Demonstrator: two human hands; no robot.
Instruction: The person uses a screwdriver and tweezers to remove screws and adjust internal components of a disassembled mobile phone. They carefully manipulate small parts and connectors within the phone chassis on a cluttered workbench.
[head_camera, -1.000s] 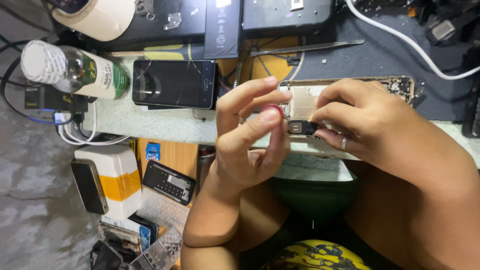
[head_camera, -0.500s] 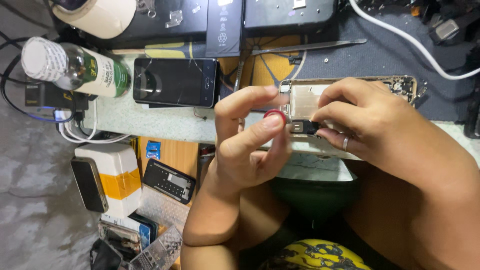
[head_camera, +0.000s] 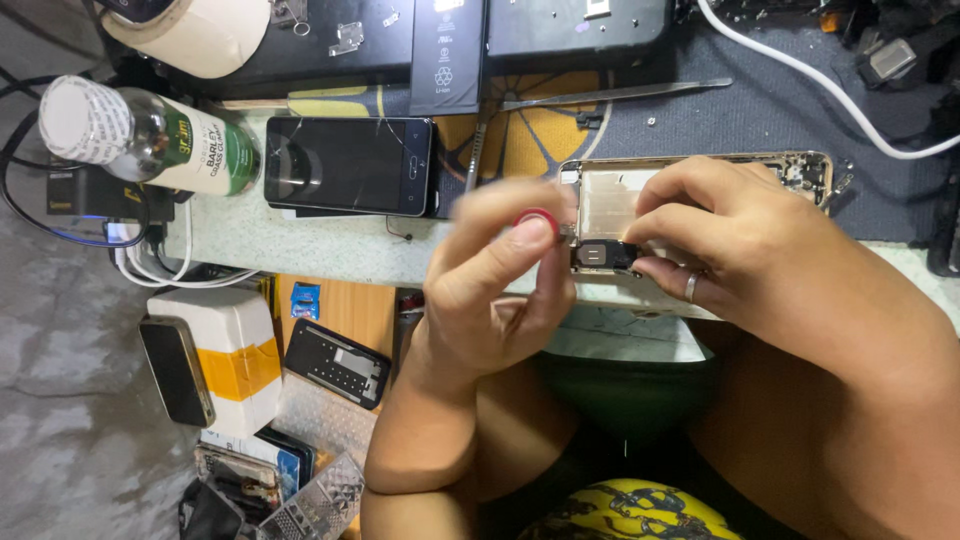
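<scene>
You sit at a phone repair bench: an opened phone frame, a black phone with a cracked screen, tweezers, loose screws and brackets, a battery and more spare phones stacked below the worktop

Motion-blurred left-hand fingers

A dark phone screen with cracks lies flat on the counter. Just left of it lies a bottle with a green and white label. Behind the screen lies a long black battery label. Under the counter stands a white box with yellow tape.
</scene>
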